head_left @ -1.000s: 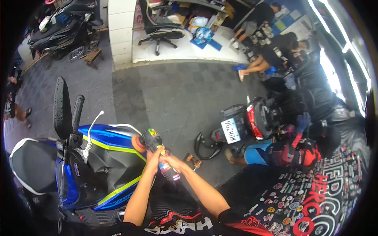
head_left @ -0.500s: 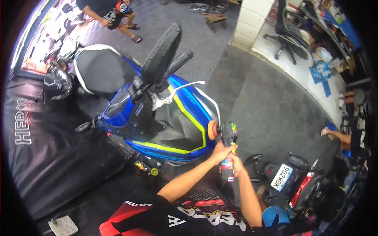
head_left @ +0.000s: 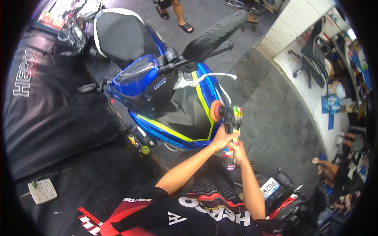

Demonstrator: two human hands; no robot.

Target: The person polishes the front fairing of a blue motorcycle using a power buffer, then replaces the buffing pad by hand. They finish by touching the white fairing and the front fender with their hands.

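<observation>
A cordless polisher (head_left: 232,118) with a round orange pad (head_left: 216,110) is held in both my hands. My left hand (head_left: 223,139) wraps round its upper body near the head, and my right hand (head_left: 238,151) grips it lower down. The pad lies at the edge of the front panel of a blue scooter (head_left: 157,133) with yellow-green trim; whether it touches the panel is hard to tell. Above the panel are the scooter's white lever (head_left: 220,75) and dark grip (head_left: 222,48).
A person's legs (head_left: 179,13) stand beyond the scooter. Another scooter with a licence plate (head_left: 269,187) is at lower right. A power strip (head_left: 42,191) lies on black sheeting (head_left: 59,129) at left. An office chair (head_left: 313,63) and another person's leg (head_left: 327,165) are at right.
The view has shifted, so the scooter appears lower and further right. My hands still hold the polisher, with its pad near the same panel edge. The standing person's upper body has left view.
</observation>
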